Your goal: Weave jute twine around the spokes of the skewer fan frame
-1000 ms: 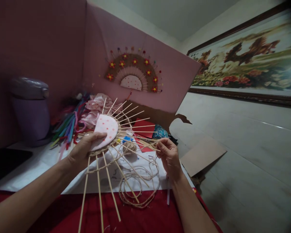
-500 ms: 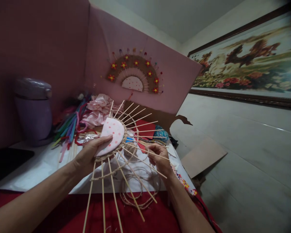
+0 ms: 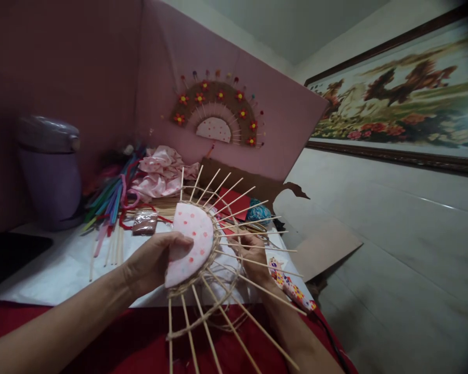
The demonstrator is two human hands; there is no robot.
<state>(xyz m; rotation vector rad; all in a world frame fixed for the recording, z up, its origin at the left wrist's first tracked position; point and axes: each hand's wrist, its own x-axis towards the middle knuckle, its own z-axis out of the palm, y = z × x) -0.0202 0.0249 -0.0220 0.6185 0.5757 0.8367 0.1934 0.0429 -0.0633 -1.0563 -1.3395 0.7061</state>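
A half-round piece covered in white fabric with pink dots (image 3: 192, 236) has thin wooden sticks fanning out from its curved edge. My left hand (image 3: 156, 257) is closed on its straight side, thumb on top of the fabric. Twine (image 3: 214, 306) is woven between the sticks in a wide arc some way out from the fabric. My right hand (image 3: 251, 252) is behind the sticks at the right, its fingers pinched at the twine arc. Several sticks cross in front of this hand and partly hide its fingertips.
Pipe cleaners (image 3: 111, 202), crumpled pink fabric (image 3: 159, 171), a plastic-wrapped brown packet (image 3: 144, 222) and blue yarn (image 3: 258, 212) lie on the white-covered table. A purple flask (image 3: 50, 174) stands left. A finished-looking flowered half-round (image 3: 214, 111) hangs on the pink board behind.
The dotted half-round with its sticks has moved right and down with my left hand, uncovering the brown packet. My right hand stays close to where it was, now further behind the sticks.
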